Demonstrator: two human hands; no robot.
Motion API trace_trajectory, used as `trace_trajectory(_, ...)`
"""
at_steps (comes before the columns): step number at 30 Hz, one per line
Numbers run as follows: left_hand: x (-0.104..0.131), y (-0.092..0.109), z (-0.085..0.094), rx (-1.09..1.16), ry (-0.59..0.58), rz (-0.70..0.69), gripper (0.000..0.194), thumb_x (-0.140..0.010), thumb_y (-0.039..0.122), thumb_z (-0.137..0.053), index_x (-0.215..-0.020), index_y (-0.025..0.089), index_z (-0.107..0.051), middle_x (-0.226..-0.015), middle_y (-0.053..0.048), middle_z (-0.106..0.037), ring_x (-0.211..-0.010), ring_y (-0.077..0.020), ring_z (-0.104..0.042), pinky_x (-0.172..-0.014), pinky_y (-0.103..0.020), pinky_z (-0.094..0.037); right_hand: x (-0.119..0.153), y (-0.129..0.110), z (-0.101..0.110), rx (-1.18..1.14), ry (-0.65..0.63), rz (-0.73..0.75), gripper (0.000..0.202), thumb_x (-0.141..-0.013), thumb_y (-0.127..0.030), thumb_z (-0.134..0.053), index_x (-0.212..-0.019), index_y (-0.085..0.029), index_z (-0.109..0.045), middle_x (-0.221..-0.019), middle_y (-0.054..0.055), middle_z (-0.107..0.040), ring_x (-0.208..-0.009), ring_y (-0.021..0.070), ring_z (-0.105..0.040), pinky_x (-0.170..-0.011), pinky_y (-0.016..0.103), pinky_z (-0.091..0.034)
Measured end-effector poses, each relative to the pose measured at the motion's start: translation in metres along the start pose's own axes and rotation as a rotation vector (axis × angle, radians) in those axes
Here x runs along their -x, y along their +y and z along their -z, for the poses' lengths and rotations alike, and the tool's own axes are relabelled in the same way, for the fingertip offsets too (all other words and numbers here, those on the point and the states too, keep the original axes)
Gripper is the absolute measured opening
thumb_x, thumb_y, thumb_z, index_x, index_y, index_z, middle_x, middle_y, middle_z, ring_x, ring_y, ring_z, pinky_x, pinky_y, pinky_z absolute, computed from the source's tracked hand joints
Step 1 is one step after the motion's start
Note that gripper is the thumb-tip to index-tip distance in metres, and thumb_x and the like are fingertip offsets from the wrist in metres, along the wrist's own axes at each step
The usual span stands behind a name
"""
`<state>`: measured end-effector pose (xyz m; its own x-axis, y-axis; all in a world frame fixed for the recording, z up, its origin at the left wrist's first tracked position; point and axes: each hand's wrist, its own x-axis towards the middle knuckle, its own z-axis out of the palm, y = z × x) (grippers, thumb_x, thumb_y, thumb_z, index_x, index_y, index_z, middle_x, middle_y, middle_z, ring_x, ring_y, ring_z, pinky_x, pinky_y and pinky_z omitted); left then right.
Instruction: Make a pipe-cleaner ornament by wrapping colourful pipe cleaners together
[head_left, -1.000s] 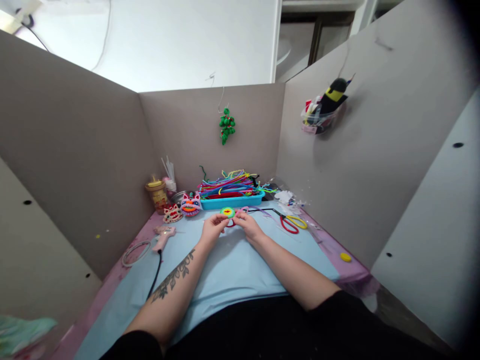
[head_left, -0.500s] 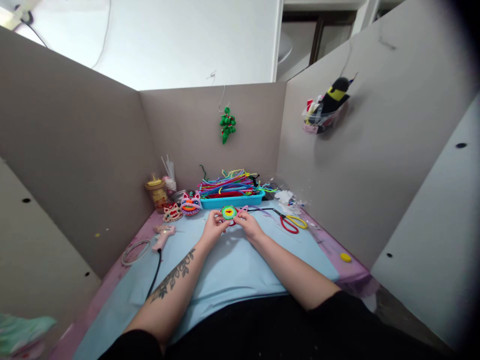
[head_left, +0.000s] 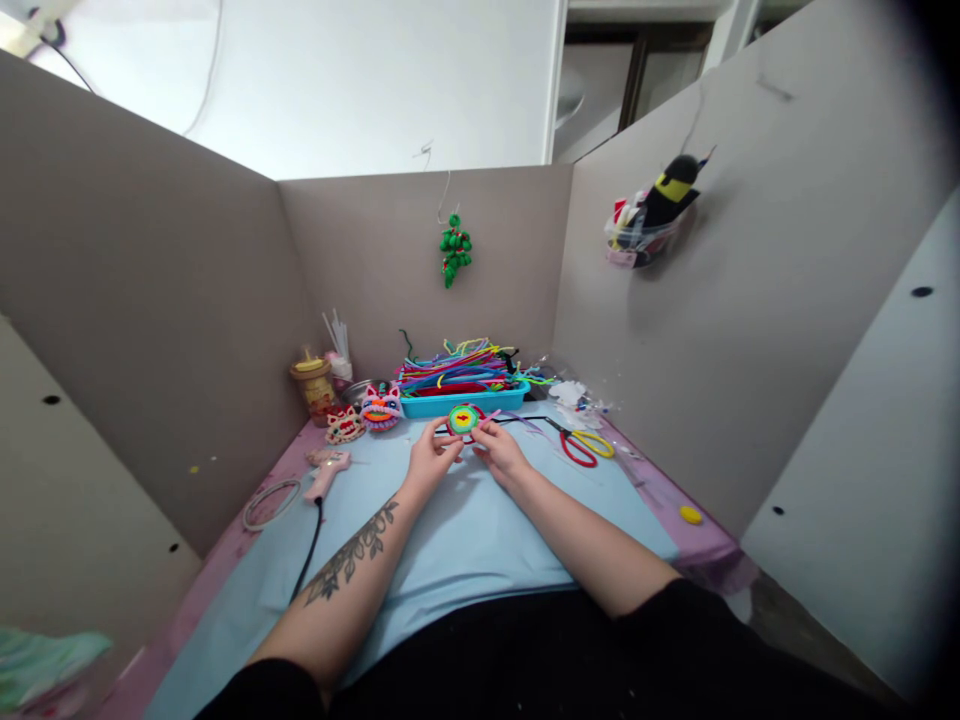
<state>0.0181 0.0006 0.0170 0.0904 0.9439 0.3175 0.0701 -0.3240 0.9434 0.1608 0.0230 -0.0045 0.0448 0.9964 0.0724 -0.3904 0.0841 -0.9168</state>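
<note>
Between my two hands, just in front of the blue tray, is a small round craft piece (head_left: pixel 463 419) with a red and yellow centre, a green ring and a red outer edge. My left hand (head_left: pixel 433 450) grips its left side with the fingers closed. At its right side my right hand (head_left: pixel 498 447) has its fingers pinched on the piece. A pink strip sticks out near the right fingertips. Both hands are raised a little over the light blue cloth (head_left: pixel 480 530).
A blue tray (head_left: pixel 466 404) of coloured pipe cleaners stands behind the hands. Scissors (head_left: pixel 579 444) lie to the right, a pink glue gun (head_left: pixel 327 473) to the left. Two lion-like heads (head_left: pixel 382 408) and a cup (head_left: pixel 315 390) stand at the back left. A yellow disc (head_left: pixel 691 515) lies far right.
The round piece has shifted slightly right and up and turned a little. Both hands have moved slightly with it, and the pink strip at the right now points up more clearly.
</note>
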Motion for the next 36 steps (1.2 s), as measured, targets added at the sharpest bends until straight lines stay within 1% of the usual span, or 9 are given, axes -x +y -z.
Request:
trace_trajectory(3, 0.002, 0.004, -0.001, 0.029, -0.008, 0.006, 0.072, -0.065, 0.035, -0.070, -0.129, 0.015, -0.043, -0.091, -0.010, -0.069, -0.058, -0.0155, -0.065, -0.047, -0.022, -0.045, 0.003, -0.001, -0.002, -0.048, -0.028, -0.037, 0.034, -0.050, -0.038, -0.077, -0.062, -0.019, -0.052, -0.068, -0.002, -0.060, -0.067, 0.0140, -0.054, -0.060, 0.026, -0.039)
trace_trajectory(6, 0.002, 0.005, 0.000, 0.027, -0.050, 0.014, 0.068, -0.068, 0.035, -0.068, -0.130, 0.016, -0.046, -0.092, -0.010, -0.069, -0.058, -0.0153, -0.065, -0.044, -0.020, -0.042, 0.004, 0.000, -0.003, -0.050, -0.071, -0.056, 0.031, -0.051, -0.035, -0.077, -0.064, -0.019, -0.054, -0.071, -0.001, -0.062, -0.068, 0.0140, -0.055, -0.061, 0.026, -0.038)
trace_trajectory(11, 0.000, 0.000, 0.001, 0.006, -0.081, -0.030, 0.051, -0.068, 0.037, -0.067, -0.113, 0.014, -0.062, -0.081, -0.006, -0.069, -0.053, -0.0135, -0.062, -0.043, -0.021, -0.040, 0.006, 0.003, -0.004, -0.047, -0.120, -0.085, 0.029, -0.053, -0.034, -0.077, -0.068, -0.019, -0.058, -0.072, -0.001, -0.063, -0.068, 0.0133, -0.055, -0.062, 0.026, -0.037)
trace_trajectory(17, -0.007, -0.009, 0.006, 0.062, 0.030, -0.035, 0.040, -0.066, 0.035, -0.070, -0.100, 0.013, -0.068, -0.073, -0.004, -0.068, -0.047, -0.0100, -0.055, -0.047, -0.022, -0.043, 0.007, 0.001, -0.005, -0.029, -0.122, -0.117, 0.033, -0.051, -0.038, -0.078, -0.072, -0.017, -0.062, -0.072, 0.000, -0.061, -0.070, 0.0133, -0.053, -0.061, 0.025, -0.036)
trace_trajectory(22, -0.013, -0.012, 0.012, 0.137, 0.134, -0.006, 0.040, -0.063, 0.034, -0.072, -0.096, 0.012, -0.068, -0.074, -0.005, -0.068, -0.047, -0.0084, -0.052, -0.047, -0.022, -0.042, 0.004, -0.001, -0.002, -0.024, -0.029, -0.063, 0.033, -0.048, -0.033, -0.077, -0.065, -0.019, -0.053, -0.065, -0.004, -0.055, -0.063, 0.0112, -0.049, -0.058, 0.024, -0.035)
trace_trajectory(26, -0.014, -0.010, 0.014, 0.164, 0.178, 0.001, 0.038, -0.061, 0.032, -0.074, -0.093, 0.012, -0.069, -0.071, -0.004, -0.067, -0.047, -0.0078, -0.051, -0.045, -0.021, -0.039, -0.002, 0.001, 0.005, 0.052, 0.140, 0.017, 0.040, -0.048, -0.028, -0.074, -0.080, -0.023, -0.050, -0.061, -0.007, -0.052, -0.056, 0.0109, -0.047, -0.054, 0.024, -0.035)
trace_trajectory(29, -0.014, -0.010, 0.014, 0.178, 0.180, 0.008, 0.038, -0.060, 0.032, -0.074, -0.091, 0.012, -0.068, -0.069, -0.004, -0.066, -0.047, -0.0077, -0.050, -0.043, -0.020, -0.037, -0.004, 0.003, 0.009, 0.175, 0.107, 0.107, 0.043, -0.052, -0.029, -0.070, -0.090, -0.022, -0.052, -0.054, -0.008, -0.048, -0.048, 0.0101, -0.042, -0.049, 0.024, -0.032)
trace_trajectory(31, -0.014, -0.010, 0.014, 0.185, 0.179, 0.014, 0.038, -0.060, 0.032, -0.074, -0.091, 0.012, -0.068, -0.067, -0.003, -0.065, -0.047, -0.0076, -0.050, -0.043, -0.020, -0.036, -0.005, 0.004, 0.011, 0.255, 0.065, 0.140, 0.041, -0.054, -0.029, -0.068, -0.091, -0.020, -0.055, -0.051, -0.009, -0.046, -0.047, 0.0098, -0.040, -0.049, 0.024, -0.031)
trace_trajectory(36, -0.016, -0.014, 0.016, 0.273, 0.158, 0.040, 0.040, -0.058, 0.031, -0.076, -0.092, 0.012, -0.068, -0.061, 0.000, -0.062, -0.044, -0.0059, -0.047, -0.040, -0.019, -0.029, -0.006, 0.007, 0.011, 0.393, 0.021, 0.188, 0.025, -0.058, -0.034, -0.064, -0.076, -0.017, -0.061, -0.052, -0.006, -0.047, -0.049, 0.0100, -0.040, -0.050, 0.024, -0.031)
